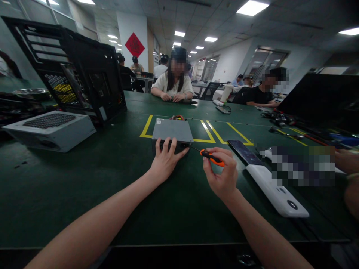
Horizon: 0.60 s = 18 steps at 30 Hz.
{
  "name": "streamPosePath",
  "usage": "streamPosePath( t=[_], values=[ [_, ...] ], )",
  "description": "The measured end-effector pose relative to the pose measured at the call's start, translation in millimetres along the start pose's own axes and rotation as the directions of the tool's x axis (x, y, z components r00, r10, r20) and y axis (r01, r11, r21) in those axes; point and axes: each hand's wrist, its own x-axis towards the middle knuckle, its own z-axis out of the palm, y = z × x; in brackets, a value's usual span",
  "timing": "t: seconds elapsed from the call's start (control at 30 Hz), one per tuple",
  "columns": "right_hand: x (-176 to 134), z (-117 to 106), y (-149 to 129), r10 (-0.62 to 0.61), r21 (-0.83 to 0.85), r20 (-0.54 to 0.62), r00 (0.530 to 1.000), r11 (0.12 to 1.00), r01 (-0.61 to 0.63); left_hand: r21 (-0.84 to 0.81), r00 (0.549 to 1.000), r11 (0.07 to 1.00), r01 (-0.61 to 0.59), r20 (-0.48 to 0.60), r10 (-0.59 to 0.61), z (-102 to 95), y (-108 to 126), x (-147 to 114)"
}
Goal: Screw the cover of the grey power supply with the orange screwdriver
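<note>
An orange-and-black screwdriver [212,157] is gripped by its handle in the curled fingers of the right hand [223,175], its shaft aimed left at the near right corner of a grey metal box [172,128]; whether the tip touches cannot be told. The box is touched rather than clasped by the left hand [165,160], its fingers spread along the near side. A yellow outline [146,129] on the green table [174,216] is partly covered by the box. To the left, a second grey box [77,135] is seen beside a black computer case [94,74]; to the right, a dark phone [244,151].
</note>
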Motion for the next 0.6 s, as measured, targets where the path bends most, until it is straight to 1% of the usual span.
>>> streamPosePath(
  t=[0.07,0.2,0.3,0.43,0.6],
  values=[
    [0.2,0.3,-0.3,-0.014,-0.009,0.008,1.0,1.0,0.014,0.0,1.0,1.0,0.002,-0.002,-0.002,-0.1,0.8,0.2],
    [-0.3,0.3,0.1,-0.004,-0.017,-0.027,1.0,1.0,0.004,-0.012,1.0,1.0,0.007,-0.008,-0.007,0.1,1.8,0.8],
    [-0.7,0.1,0.6,-0.03,-0.053,-0.018,0.999,0.998,0.029,-0.008,1.0,1.0,0.014,-0.002,-0.014,0.0,2.6,1.3],
    [0.2,0.2,-0.2,-0.015,-0.043,-0.035,0.999,0.999,0.013,0.001,1.0,1.0,0.017,0.011,-0.017,-0.8,4.0,1.9],
    [0.3,0.7,-0.7,-0.013,-0.061,-0.015,1.0,0.998,0.012,0.021,1.0,0.999,0.024,-0.008,-0.024,-1.5,5.2,2.5]
  ],
)
